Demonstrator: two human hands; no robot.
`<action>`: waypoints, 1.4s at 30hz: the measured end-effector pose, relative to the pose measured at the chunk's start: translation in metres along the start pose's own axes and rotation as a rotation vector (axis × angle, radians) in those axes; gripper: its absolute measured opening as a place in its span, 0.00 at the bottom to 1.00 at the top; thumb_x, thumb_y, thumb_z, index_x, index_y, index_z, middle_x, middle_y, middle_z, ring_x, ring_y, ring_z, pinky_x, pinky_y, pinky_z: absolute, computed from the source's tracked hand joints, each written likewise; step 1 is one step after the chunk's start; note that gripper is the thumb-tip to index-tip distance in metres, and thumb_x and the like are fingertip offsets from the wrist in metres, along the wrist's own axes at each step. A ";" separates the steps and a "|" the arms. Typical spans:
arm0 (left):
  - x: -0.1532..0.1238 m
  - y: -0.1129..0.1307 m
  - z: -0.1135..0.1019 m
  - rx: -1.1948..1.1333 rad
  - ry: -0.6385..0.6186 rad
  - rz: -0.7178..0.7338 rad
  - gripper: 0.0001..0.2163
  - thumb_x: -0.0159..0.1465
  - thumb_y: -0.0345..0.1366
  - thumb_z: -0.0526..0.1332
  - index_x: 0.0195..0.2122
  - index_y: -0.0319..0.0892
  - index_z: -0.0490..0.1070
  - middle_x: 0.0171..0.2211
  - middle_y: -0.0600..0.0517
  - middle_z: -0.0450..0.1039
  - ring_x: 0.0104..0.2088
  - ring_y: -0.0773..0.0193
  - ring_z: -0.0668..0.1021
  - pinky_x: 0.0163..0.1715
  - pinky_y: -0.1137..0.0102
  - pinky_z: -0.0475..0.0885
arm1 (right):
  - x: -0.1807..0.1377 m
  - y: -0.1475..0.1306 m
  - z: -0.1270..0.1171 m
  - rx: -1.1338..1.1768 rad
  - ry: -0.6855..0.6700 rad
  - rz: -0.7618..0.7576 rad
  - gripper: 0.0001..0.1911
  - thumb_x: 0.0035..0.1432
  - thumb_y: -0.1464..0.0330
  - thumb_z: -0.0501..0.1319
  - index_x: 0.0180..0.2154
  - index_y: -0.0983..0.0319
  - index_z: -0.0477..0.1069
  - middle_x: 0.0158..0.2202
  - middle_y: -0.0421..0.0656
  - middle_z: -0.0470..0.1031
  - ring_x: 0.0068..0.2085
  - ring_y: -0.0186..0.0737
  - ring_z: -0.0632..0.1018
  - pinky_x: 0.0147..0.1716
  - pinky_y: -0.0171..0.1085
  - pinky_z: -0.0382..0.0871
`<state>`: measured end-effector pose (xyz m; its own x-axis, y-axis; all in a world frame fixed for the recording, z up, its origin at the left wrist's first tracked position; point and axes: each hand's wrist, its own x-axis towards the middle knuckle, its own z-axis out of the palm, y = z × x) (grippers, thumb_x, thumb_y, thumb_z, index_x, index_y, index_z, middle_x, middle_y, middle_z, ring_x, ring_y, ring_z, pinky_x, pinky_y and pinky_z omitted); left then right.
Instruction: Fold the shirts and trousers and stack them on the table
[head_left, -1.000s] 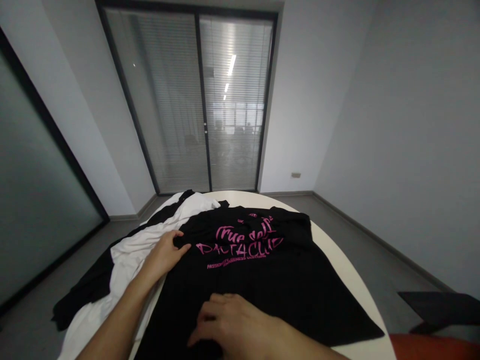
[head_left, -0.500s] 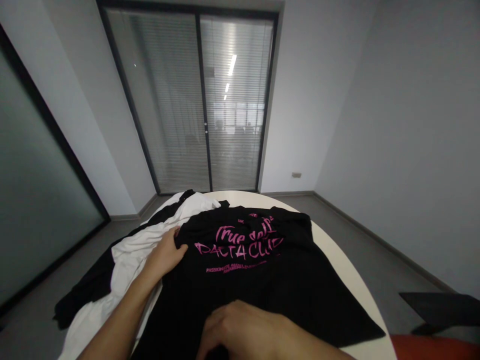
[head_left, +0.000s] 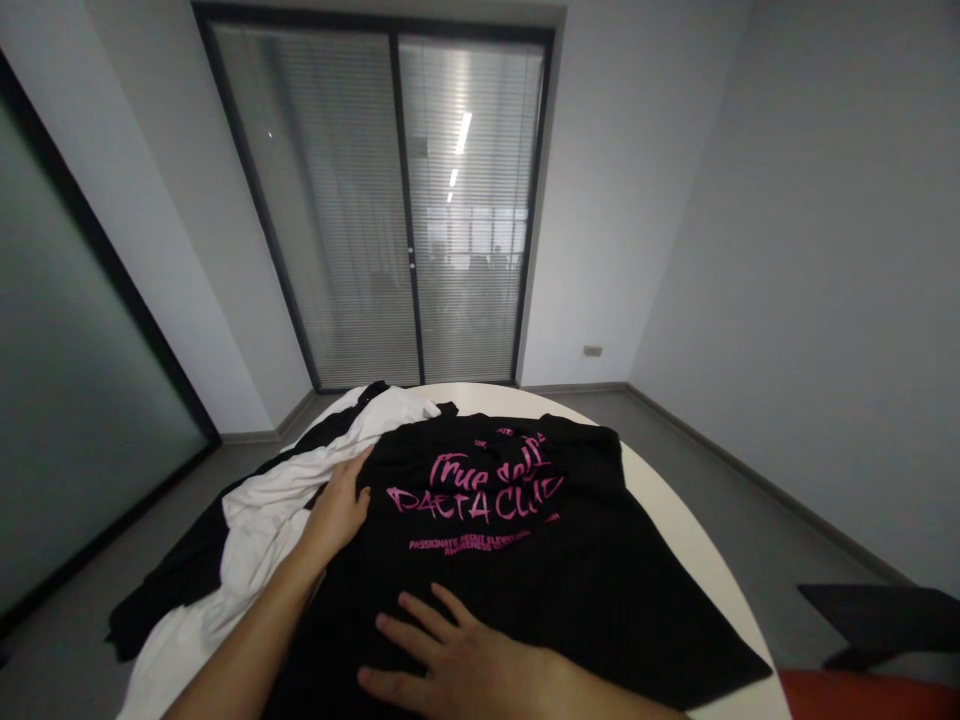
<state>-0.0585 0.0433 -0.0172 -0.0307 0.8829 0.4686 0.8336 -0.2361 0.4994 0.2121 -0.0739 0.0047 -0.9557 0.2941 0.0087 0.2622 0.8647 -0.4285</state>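
A black T-shirt point(head_left: 570, 590) with pink lettering lies spread over a round white table point(head_left: 667, 500). My right hand point(head_left: 457, 665) rests flat on the shirt's near part, fingers stretched out and apart. My left hand point(head_left: 339, 505) lies on the shirt's left edge beside the lettering, where the black cloth meets a white garment point(head_left: 259, 510); its fingers reach up along the edge, and I cannot see whether they pinch the cloth.
A white garment and another black one point(head_left: 176, 570) hang over the table's left side. Glass sliding doors with blinds point(head_left: 397, 210) stand behind the table. A dark flat object point(head_left: 877, 615) and an orange surface point(head_left: 870, 695) sit at the lower right.
My right hand has opened from curled fingers to a flat spread palm on the shirt. My left hand has slid slightly left and nearer along the shirt's edge, and the lettering lies smoother.
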 end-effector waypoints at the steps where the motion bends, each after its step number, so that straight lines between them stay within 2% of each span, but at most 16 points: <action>1: 0.000 0.000 0.000 -0.021 0.001 0.024 0.28 0.62 0.31 0.53 0.66 0.44 0.58 0.61 0.43 0.65 0.62 0.52 0.69 0.62 0.54 0.64 | -0.002 -0.003 -0.009 0.012 0.001 -0.003 0.26 0.70 0.62 0.54 0.67 0.50 0.55 0.71 0.45 0.50 0.71 0.54 0.50 0.66 0.62 0.46; 4: 0.003 0.005 0.000 -0.055 0.026 0.091 0.27 0.61 0.31 0.53 0.64 0.42 0.60 0.61 0.43 0.65 0.63 0.52 0.68 0.64 0.54 0.62 | -0.012 -0.005 -0.046 0.013 0.101 0.056 0.22 0.68 0.58 0.55 0.60 0.54 0.66 0.65 0.45 0.65 0.66 0.50 0.64 0.64 0.51 0.56; 6: 0.005 0.009 -0.001 -0.045 0.044 0.095 0.25 0.63 0.36 0.55 0.62 0.40 0.62 0.60 0.42 0.66 0.62 0.52 0.68 0.64 0.54 0.61 | -0.022 0.004 -0.071 -0.045 0.215 0.231 0.16 0.69 0.64 0.53 0.52 0.59 0.72 0.52 0.46 0.76 0.52 0.43 0.76 0.53 0.42 0.67; 8: 0.007 0.012 -0.002 -0.029 0.059 0.066 0.24 0.65 0.41 0.55 0.60 0.39 0.64 0.58 0.41 0.68 0.60 0.51 0.70 0.63 0.53 0.62 | -0.037 0.024 -0.092 -0.137 0.350 0.454 0.14 0.69 0.69 0.50 0.47 0.60 0.73 0.44 0.45 0.77 0.46 0.41 0.77 0.47 0.38 0.68; 10: 0.008 0.014 -0.003 -0.025 0.066 0.041 0.23 0.66 0.44 0.54 0.59 0.38 0.66 0.57 0.40 0.70 0.59 0.51 0.71 0.63 0.54 0.63 | -0.060 0.053 -0.107 -0.223 0.507 0.716 0.12 0.66 0.71 0.52 0.46 0.60 0.72 0.46 0.46 0.76 0.47 0.42 0.76 0.46 0.37 0.68; 12: 0.008 0.013 -0.003 -0.026 0.072 0.033 0.23 0.66 0.44 0.54 0.58 0.37 0.66 0.57 0.40 0.70 0.59 0.51 0.71 0.63 0.54 0.63 | -0.088 0.085 -0.116 -0.299 0.616 0.974 0.14 0.65 0.71 0.52 0.49 0.62 0.70 0.48 0.49 0.75 0.49 0.45 0.76 0.47 0.38 0.67; 14: 0.008 0.011 -0.001 -0.018 0.080 0.028 0.22 0.66 0.44 0.53 0.58 0.39 0.66 0.57 0.40 0.70 0.59 0.51 0.71 0.63 0.54 0.63 | -0.118 0.113 -0.119 -0.322 0.665 1.203 0.18 0.64 0.70 0.54 0.55 0.66 0.66 0.52 0.56 0.73 0.53 0.50 0.75 0.49 0.41 0.67; 16: 0.007 0.010 0.000 -0.003 0.085 0.024 0.23 0.66 0.43 0.53 0.59 0.39 0.65 0.57 0.40 0.69 0.60 0.51 0.70 0.63 0.53 0.62 | -0.144 0.135 -0.119 -0.241 0.655 1.348 0.24 0.64 0.66 0.56 0.58 0.69 0.64 0.54 0.59 0.71 0.54 0.53 0.74 0.50 0.43 0.67; 20: 0.005 0.007 0.004 0.012 0.084 0.045 0.24 0.66 0.42 0.53 0.61 0.39 0.63 0.60 0.40 0.66 0.62 0.51 0.69 0.64 0.54 0.62 | -0.175 0.153 -0.119 0.096 0.557 1.355 0.26 0.62 0.62 0.58 0.58 0.69 0.65 0.51 0.56 0.75 0.50 0.49 0.78 0.49 0.39 0.69; 25: 0.006 0.004 0.006 0.020 0.105 0.033 0.23 0.66 0.42 0.52 0.60 0.38 0.64 0.58 0.40 0.67 0.61 0.50 0.70 0.63 0.54 0.64 | -0.195 0.153 -0.119 0.315 0.500 1.320 0.23 0.56 0.70 0.58 0.54 0.69 0.68 0.44 0.52 0.79 0.38 0.40 0.80 0.37 0.33 0.71; 28: 0.007 0.003 0.005 0.028 0.122 0.007 0.23 0.66 0.42 0.51 0.59 0.37 0.66 0.57 0.39 0.69 0.60 0.49 0.71 0.61 0.53 0.65 | -0.209 0.153 -0.117 0.396 0.436 1.330 0.22 0.51 0.73 0.60 0.50 0.66 0.69 0.42 0.50 0.79 0.32 0.38 0.79 0.29 0.33 0.69; 32: 0.007 0.009 0.001 0.054 0.116 -0.041 0.25 0.65 0.45 0.53 0.58 0.35 0.68 0.57 0.37 0.69 0.59 0.48 0.71 0.61 0.54 0.66 | -0.225 0.150 -0.122 0.510 0.222 1.434 0.22 0.45 0.76 0.63 0.46 0.64 0.72 0.32 0.46 0.79 0.26 0.39 0.78 0.23 0.33 0.66; 34: 0.006 0.014 -0.001 0.058 0.112 -0.073 0.26 0.65 0.49 0.54 0.57 0.35 0.69 0.56 0.37 0.70 0.59 0.47 0.72 0.61 0.55 0.65 | -0.225 0.148 -0.132 0.463 0.102 1.479 0.21 0.44 0.76 0.65 0.44 0.64 0.74 0.28 0.45 0.78 0.26 0.41 0.79 0.23 0.33 0.67; 36: 0.006 0.017 -0.002 0.046 0.115 -0.085 0.27 0.65 0.51 0.54 0.56 0.34 0.69 0.56 0.37 0.71 0.58 0.48 0.72 0.61 0.55 0.65 | -0.217 0.149 -0.144 0.274 0.075 1.475 0.17 0.46 0.75 0.66 0.42 0.64 0.76 0.28 0.47 0.79 0.29 0.45 0.81 0.27 0.36 0.70; 39: 0.007 0.018 -0.003 0.011 0.134 -0.056 0.26 0.66 0.51 0.53 0.55 0.35 0.71 0.55 0.38 0.72 0.58 0.49 0.73 0.61 0.55 0.64 | -0.193 0.157 -0.160 -0.093 0.196 1.427 0.12 0.52 0.69 0.66 0.40 0.63 0.77 0.37 0.52 0.80 0.41 0.52 0.82 0.36 0.41 0.73; 42: 0.010 0.018 -0.006 -0.030 0.177 -0.025 0.22 0.66 0.50 0.53 0.49 0.38 0.73 0.50 0.41 0.75 0.53 0.50 0.75 0.58 0.56 0.67 | -0.162 0.174 -0.166 -0.236 0.323 1.428 0.14 0.61 0.64 0.59 0.46 0.62 0.76 0.47 0.56 0.78 0.49 0.57 0.79 0.43 0.46 0.72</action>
<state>-0.0471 0.0451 0.0008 -0.1498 0.8040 0.5754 0.8148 -0.2292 0.5325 0.4347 0.0963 0.0789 0.1847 0.9800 -0.0739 0.9770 -0.1912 -0.0943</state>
